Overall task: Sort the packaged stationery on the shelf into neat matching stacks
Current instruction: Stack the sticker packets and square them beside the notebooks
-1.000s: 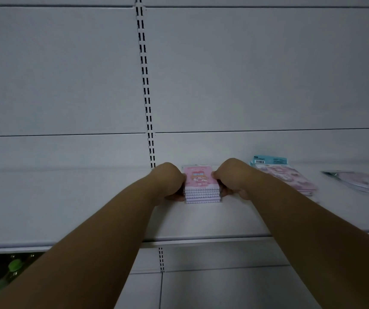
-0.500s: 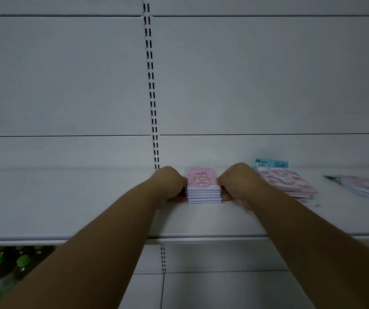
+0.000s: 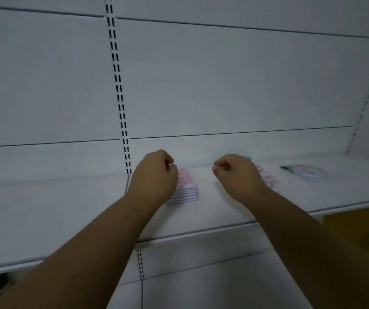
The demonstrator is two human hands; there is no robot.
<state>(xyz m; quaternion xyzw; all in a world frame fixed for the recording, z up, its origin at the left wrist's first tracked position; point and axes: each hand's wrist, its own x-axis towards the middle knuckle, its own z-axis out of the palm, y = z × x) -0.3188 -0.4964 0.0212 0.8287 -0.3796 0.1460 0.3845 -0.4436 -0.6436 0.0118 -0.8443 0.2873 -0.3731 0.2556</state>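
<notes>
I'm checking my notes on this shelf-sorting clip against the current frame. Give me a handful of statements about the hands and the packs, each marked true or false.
1. The right hand grips the pink stack. False: it is curled loosely, holds nothing, and hangs clear of the stack, off to its right.
2. The pink stack sits on the white shelf. True.
3. The left hand lifts a pack off the shelf. False: it holds nothing, though it overlaps the stack's left side.
4. A second pile of pink packs lies partly behind the right hand. True.
5. A rounded clear-wrapped pack lies farthest right. True.
</notes>
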